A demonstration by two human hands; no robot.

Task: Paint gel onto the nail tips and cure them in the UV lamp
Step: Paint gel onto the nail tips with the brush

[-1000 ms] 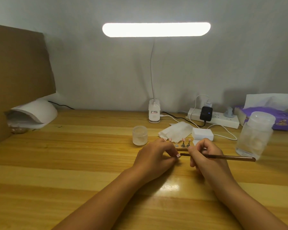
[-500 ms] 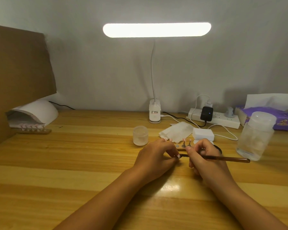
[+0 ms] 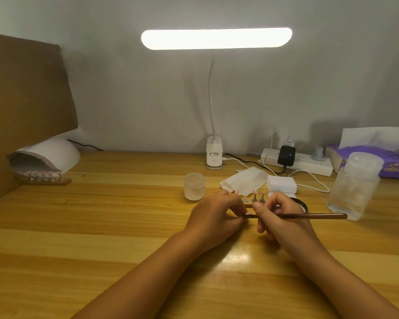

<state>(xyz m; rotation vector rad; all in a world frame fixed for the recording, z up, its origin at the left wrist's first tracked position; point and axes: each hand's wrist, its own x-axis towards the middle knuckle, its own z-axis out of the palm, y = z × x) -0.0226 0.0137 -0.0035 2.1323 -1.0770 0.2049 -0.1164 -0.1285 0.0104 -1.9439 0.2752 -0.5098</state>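
My left hand (image 3: pixel 215 215) pinches a small nail tip (image 3: pixel 248 213) at table centre. My right hand (image 3: pixel 279 215) grips a thin brown brush (image 3: pixel 309 216), its tip touching that nail tip. Just behind my hands lies a wooden holder strip (image 3: pixel 248 203) with pink nail tips standing on small stands. A white UV lamp (image 3: pixel 48 155) sits at the far left, with a second strip of nail tips (image 3: pixel 46 178) at its mouth. A small frosted gel jar (image 3: pixel 194 186) stands left of the near strip.
A lit desk lamp (image 3: pixel 214 155) stands at the back centre. White wipes (image 3: pixel 244 180), a white pad stack (image 3: pixel 281 183), a power strip (image 3: pixel 297 162), a clear plastic bottle (image 3: pixel 355 185) and a purple tissue box (image 3: pixel 373 160) crowd the right. A cardboard box (image 3: pixel 25 100) rises at left.
The brush slid slightly left along the nail tip. The view shifted a little, so the strip at the UV lamp's mouth shows more clearly.
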